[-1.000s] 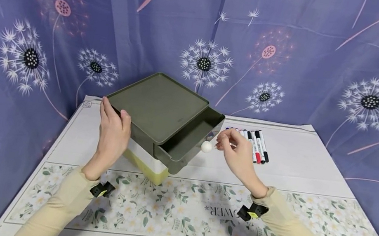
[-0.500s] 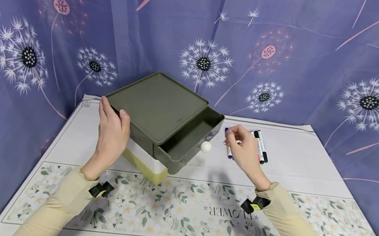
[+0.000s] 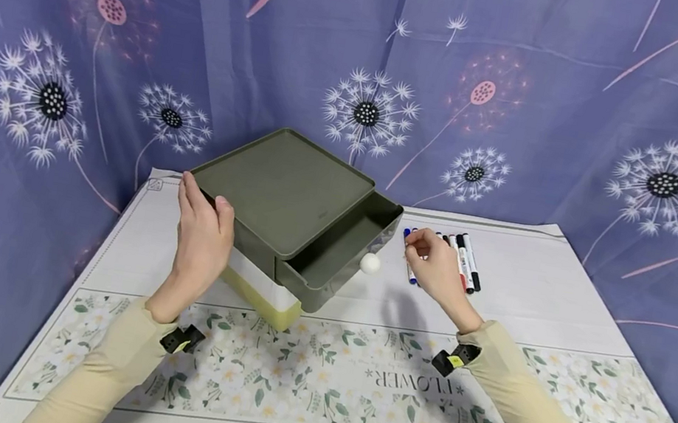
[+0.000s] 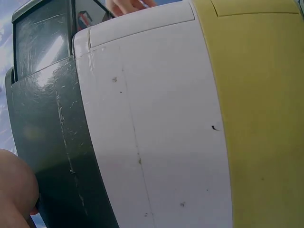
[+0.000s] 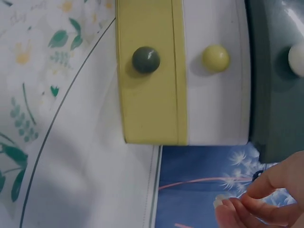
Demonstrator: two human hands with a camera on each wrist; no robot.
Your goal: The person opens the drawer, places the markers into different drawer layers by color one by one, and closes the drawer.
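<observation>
A small drawer unit stands on the table, with a dark green top tier [image 3: 279,186], a white tier [image 4: 147,114] and a yellow tier [image 4: 256,95]. Its top drawer [image 3: 339,249] is pulled out, and the visible inside is bare. My left hand [image 3: 201,241] rests against the unit's left side with fingers extended. My right hand [image 3: 434,263] hovers to the right of the white knob [image 3: 370,264], apart from it, fingers loosely curled. It is above a row of markers [image 3: 463,262], partly covering them; nothing clearly shows in its grasp.
A green knob [image 5: 146,60] and a yellow knob [image 5: 216,58] protrude from the lower drawers, which look closed. A floral strip [image 3: 311,379] runs across the white tablecloth [image 3: 566,302]. A purple dandelion curtain [image 3: 538,65] hangs behind.
My right hand has moved right, away from the white knob, and is now over the markers. My left hand, the unit and the pulled-out drawer look unmoved.
</observation>
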